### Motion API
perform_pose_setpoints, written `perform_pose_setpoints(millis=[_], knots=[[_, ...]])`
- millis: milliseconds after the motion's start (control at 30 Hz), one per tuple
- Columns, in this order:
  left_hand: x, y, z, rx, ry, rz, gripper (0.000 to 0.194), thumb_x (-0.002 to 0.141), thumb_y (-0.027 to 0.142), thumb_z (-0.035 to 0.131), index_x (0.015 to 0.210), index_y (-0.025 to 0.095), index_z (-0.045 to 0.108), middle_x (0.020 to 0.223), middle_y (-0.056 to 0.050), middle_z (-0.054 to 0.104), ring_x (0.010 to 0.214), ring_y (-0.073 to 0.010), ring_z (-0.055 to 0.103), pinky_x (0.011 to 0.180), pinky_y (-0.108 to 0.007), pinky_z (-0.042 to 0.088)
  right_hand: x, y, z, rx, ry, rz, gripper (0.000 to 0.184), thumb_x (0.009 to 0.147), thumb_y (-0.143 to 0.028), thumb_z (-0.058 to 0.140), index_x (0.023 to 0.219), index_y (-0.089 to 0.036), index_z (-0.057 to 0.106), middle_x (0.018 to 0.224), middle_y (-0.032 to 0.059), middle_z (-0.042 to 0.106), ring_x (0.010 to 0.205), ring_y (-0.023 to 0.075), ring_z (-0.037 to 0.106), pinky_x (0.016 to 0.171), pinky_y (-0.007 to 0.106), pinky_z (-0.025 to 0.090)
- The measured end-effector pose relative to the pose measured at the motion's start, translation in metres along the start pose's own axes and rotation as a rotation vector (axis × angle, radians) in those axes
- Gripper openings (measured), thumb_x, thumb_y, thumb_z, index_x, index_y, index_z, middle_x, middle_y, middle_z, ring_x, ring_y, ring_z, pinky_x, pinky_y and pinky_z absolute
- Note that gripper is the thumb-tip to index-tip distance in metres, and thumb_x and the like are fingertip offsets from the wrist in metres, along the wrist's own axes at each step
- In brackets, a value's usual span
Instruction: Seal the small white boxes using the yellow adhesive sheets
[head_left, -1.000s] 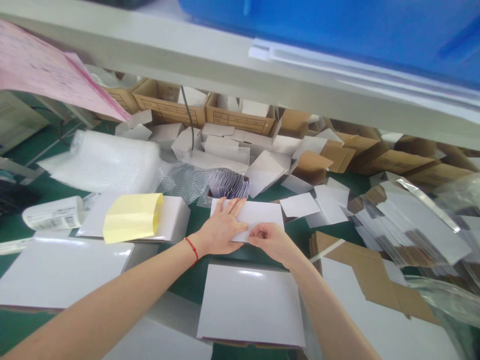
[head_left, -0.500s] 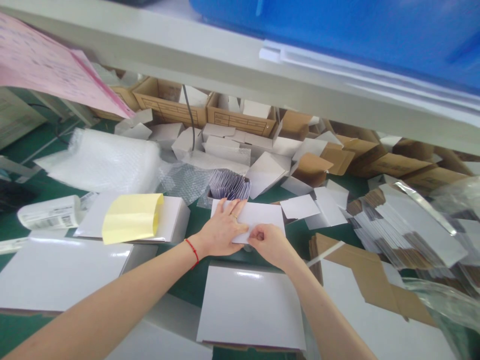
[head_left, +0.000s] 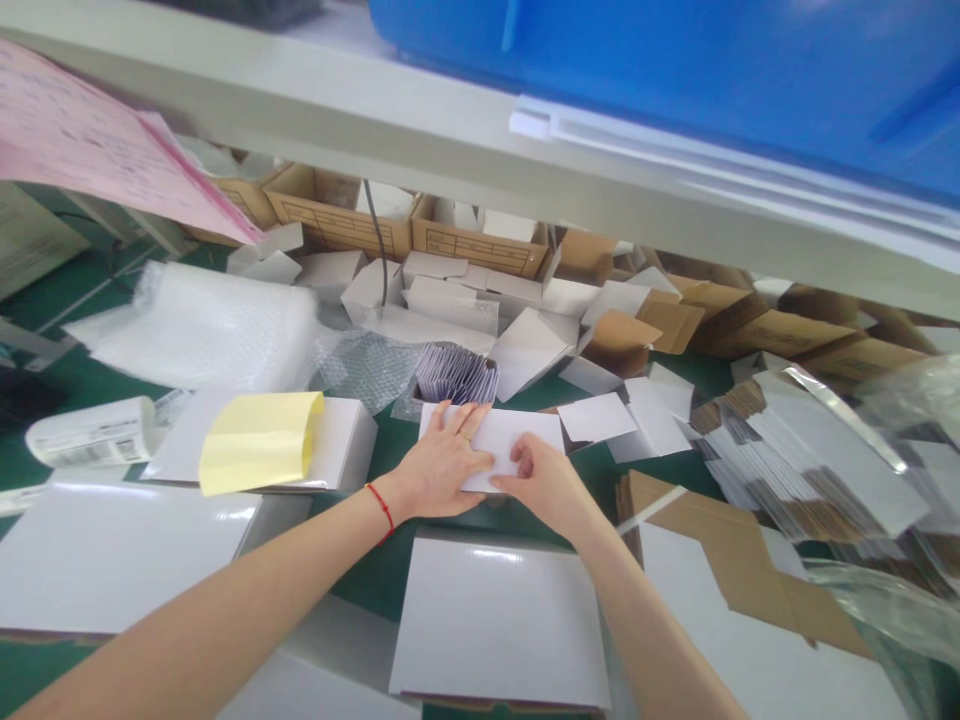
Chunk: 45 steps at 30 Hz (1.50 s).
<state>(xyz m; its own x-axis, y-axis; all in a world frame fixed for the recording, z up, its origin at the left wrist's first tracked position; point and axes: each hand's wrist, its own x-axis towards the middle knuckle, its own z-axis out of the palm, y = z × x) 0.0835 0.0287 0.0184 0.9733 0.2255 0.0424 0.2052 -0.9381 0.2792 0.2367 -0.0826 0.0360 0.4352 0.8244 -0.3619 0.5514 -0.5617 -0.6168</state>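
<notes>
A small white carton [head_left: 536,432] lies closed on the green table in front of me. My left hand [head_left: 444,465] rests flat over its left half with the fingers spread, a ring on one finger and a red cord round the wrist. At the carton's front edge, my right hand [head_left: 538,480] touches the top with its thumb, the other fingers curled and apart from the thumb. Whatever lies beneath that thumb is hidden. Just behind the carton stands a box packed with thin purple-and-white packets [head_left: 456,373]. A larger white box [head_left: 501,620] sits nearer to me.
Left are a yellow paper [head_left: 259,440] on a white box, a label roll [head_left: 90,432] and bubble wrap [head_left: 217,320]. Flattened cartons [head_left: 817,450] are stacked at right. Behind stand open brown cartons [head_left: 480,247]. A shelf beam [head_left: 337,110] with a blue bin [head_left: 675,70] hangs overhead.
My right thumb and index finger have come apart from a pinch at the carton's front edge. My left hand stays flat on the carton. The view has shifted slightly.
</notes>
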Motion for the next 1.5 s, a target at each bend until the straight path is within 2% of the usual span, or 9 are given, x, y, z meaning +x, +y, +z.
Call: perform_pose_setpoints(millis=[167, 267, 400, 500, 633, 933, 1233, 1367, 1500], knots=[[0.0, 0.0, 0.001, 0.0, 0.0, 0.001, 0.031, 0.075, 0.044, 0.072, 0.099, 0.025, 0.072, 0.156, -0.015, 0.033, 0.14, -0.043, 0.028, 0.111, -0.064, 0.018, 0.001, -0.003, -0.002, -0.185, -0.036, 0.0, 0.038, 0.071, -0.038, 0.077, 0.063, -0.024, 0.043, 0.061, -0.0034, 0.053, 0.057, 0.0142, 0.045, 0.055, 0.028, 0.027], [0.0, 0.0, 0.0, 0.001, 0.002, 0.0, 0.031, 0.075, 0.045, 0.072, 0.098, 0.024, 0.072, 0.156, -0.015, 0.033, 0.139, -0.0427, 0.029, 0.112, -0.064, 0.018, -0.001, -0.004, -0.005, -0.229, -0.059, -0.014, 0.038, 0.072, -0.037, 0.077, 0.062, -0.023, 0.042, 0.062, -0.0035, 0.054, 0.058, 0.014, 0.043, 0.055, 0.028, 0.026], [0.001, 0.001, -0.003, 0.01, -0.007, -0.006, 0.034, 0.072, 0.045, 0.075, 0.098, 0.023, 0.072, 0.155, -0.017, 0.034, 0.139, -0.0431, 0.03, 0.111, -0.064, 0.019, -0.002, 0.008, -0.014, -0.13, -0.095, -0.079, 0.025, 0.073, -0.024, 0.074, 0.065, -0.023, 0.05, 0.06, -0.0057, 0.052, 0.057, 0.0131, 0.045, 0.055, 0.027, 0.029], [0.001, 0.002, -0.004, 0.003, -0.003, -0.007, 0.035, 0.073, 0.045, 0.075, 0.099, 0.023, 0.072, 0.155, -0.018, 0.034, 0.138, -0.0433, 0.03, 0.111, -0.065, 0.02, -0.003, 0.017, -0.014, 0.051, -0.115, -0.189, 0.013, 0.074, -0.019, 0.07, 0.068, -0.022, 0.059, 0.063, -0.0056, 0.054, 0.059, 0.013, 0.047, 0.058, 0.027, 0.033], [0.0, 0.002, -0.004, -0.002, 0.01, -0.003, 0.032, 0.075, 0.046, 0.072, 0.098, 0.024, 0.072, 0.155, -0.015, 0.034, 0.138, -0.0426, 0.03, 0.111, -0.065, 0.021, -0.005, 0.023, -0.007, 0.176, -0.081, -0.345, 0.009, 0.079, -0.021, 0.07, 0.071, -0.022, 0.066, 0.071, -0.003, 0.057, 0.065, 0.0139, 0.052, 0.062, 0.027, 0.039], [0.0, 0.001, -0.003, -0.002, 0.003, 0.006, 0.035, 0.075, 0.046, 0.072, 0.102, 0.024, 0.072, 0.156, -0.017, 0.033, 0.139, -0.0425, 0.029, 0.111, -0.065, 0.02, -0.012, 0.025, 0.002, 0.06, -0.056, -0.489, 0.016, 0.081, -0.01, 0.07, 0.072, -0.022, 0.068, 0.08, -0.0001, 0.06, 0.08, 0.0163, 0.059, 0.07, 0.026, 0.047], [0.0, 0.003, -0.005, 0.004, -0.003, -0.007, 0.034, 0.076, 0.046, 0.072, 0.1, 0.023, 0.073, 0.155, -0.015, 0.035, 0.138, -0.0408, 0.031, 0.111, -0.063, 0.02, -0.016, 0.029, 0.002, -0.123, 0.029, -0.626, 0.017, 0.082, -0.009, 0.07, 0.075, -0.021, 0.061, 0.081, -0.0004, 0.06, 0.079, 0.0163, 0.058, 0.067, 0.027, 0.043], [0.001, 0.002, -0.004, 0.004, 0.003, -0.007, 0.033, 0.077, 0.048, 0.07, 0.099, 0.023, 0.073, 0.156, -0.015, 0.034, 0.139, -0.0408, 0.03, 0.111, -0.063, 0.02, -0.016, 0.028, 0.009, -0.053, 0.059, -0.682, 0.013, 0.085, -0.011, 0.067, 0.079, -0.021, 0.062, 0.083, 0.001, 0.061, 0.081, 0.0172, 0.058, 0.07, 0.028, 0.045], [0.001, 0.002, -0.004, -0.013, -0.001, -0.004, 0.036, 0.078, 0.048, 0.07, 0.104, 0.024, 0.072, 0.155, -0.019, 0.033, 0.139, -0.0425, 0.03, 0.11, -0.065, 0.02, -0.013, 0.023, 0.015, -0.009, 0.074, -0.672, 0.016, 0.085, -0.007, 0.064, 0.077, -0.02, 0.061, 0.082, 0.001, 0.06, 0.08, 0.0173, 0.058, 0.07, 0.028, 0.046]])
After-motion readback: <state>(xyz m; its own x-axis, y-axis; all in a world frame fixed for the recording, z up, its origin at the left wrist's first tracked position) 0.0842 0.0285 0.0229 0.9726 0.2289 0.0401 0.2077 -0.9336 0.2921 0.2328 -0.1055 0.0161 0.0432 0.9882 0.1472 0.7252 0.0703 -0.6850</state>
